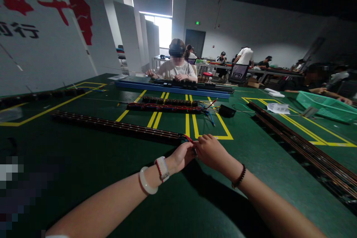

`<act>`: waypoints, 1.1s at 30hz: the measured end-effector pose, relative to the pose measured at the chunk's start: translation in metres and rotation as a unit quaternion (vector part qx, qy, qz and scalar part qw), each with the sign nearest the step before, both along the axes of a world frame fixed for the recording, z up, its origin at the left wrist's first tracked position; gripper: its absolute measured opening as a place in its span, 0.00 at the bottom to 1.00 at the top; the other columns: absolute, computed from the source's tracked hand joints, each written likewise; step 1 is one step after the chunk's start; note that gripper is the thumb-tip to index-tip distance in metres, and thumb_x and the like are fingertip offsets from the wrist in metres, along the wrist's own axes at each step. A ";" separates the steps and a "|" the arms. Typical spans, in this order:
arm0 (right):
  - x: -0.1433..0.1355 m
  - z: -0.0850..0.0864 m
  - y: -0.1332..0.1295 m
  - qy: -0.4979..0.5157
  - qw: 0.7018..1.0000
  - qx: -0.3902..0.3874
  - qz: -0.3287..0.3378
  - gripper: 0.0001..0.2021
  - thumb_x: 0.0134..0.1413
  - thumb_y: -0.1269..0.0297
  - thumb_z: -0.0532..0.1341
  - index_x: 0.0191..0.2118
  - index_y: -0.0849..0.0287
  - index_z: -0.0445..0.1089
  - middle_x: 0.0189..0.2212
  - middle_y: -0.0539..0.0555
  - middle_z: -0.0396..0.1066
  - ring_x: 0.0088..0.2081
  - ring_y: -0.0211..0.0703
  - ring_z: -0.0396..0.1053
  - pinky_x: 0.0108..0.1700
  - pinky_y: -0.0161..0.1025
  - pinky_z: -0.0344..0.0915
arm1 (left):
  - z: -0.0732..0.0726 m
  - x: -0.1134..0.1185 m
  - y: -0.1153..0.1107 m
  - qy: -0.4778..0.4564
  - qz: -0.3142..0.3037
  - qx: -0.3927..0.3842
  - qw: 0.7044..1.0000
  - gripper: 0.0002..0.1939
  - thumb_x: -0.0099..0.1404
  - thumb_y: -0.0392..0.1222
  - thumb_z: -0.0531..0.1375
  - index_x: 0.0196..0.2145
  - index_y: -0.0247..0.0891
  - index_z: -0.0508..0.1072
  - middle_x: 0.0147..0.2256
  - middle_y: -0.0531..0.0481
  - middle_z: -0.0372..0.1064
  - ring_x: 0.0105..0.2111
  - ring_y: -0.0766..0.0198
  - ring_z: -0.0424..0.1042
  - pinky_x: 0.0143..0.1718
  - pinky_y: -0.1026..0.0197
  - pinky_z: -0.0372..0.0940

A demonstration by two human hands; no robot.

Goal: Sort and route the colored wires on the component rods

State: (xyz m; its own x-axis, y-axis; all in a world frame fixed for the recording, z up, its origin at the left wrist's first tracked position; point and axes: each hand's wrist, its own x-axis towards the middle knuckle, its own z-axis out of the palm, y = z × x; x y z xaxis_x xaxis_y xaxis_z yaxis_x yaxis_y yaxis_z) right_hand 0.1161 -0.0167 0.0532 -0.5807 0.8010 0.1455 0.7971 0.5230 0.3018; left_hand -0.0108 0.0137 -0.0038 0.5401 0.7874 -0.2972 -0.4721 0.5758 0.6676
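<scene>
The red wires (189,138) are at the right end of a long dark bar (119,124), which lies slantwise on the green table (97,174) in front of me. My two hands are together at the tips of these wires: my right hand (210,151) has its fingers closed on them, while my left hand (182,157) is curled just beside, touching the other (whether it also grips a wire, I cannot tell, because the fingers cover each other). On my left wrist there are a woven watch band (162,168) and a white bangle (147,181), and on my right wrist a beaded bracelet (240,176). Beyond the bar, a shorter bundle (167,108) with red and blue wires lies across the yellow lines (187,126), and near its right end stands a small black box (227,111). Farther away there is a long blue rail (173,88), and behind it sits a co-worker (177,67) in a white shirt. To my right, long dark strips (304,147) run along the table, with a clear plastic packet (278,108) and a green basket (325,107) beyond them.
</scene>
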 end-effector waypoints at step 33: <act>0.031 -0.043 0.101 0.653 0.661 -0.342 -0.145 0.20 0.50 0.45 0.59 0.24 0.59 0.57 0.18 0.44 0.54 0.18 0.30 0.51 0.21 0.31 0.49 | 0.000 0.002 -0.006 0.089 -0.008 0.041 0.995 0.11 0.71 0.44 0.46 0.33 0.37 0.59 0.22 0.56 0.62 0.23 0.69 0.70 0.37 0.62 0.67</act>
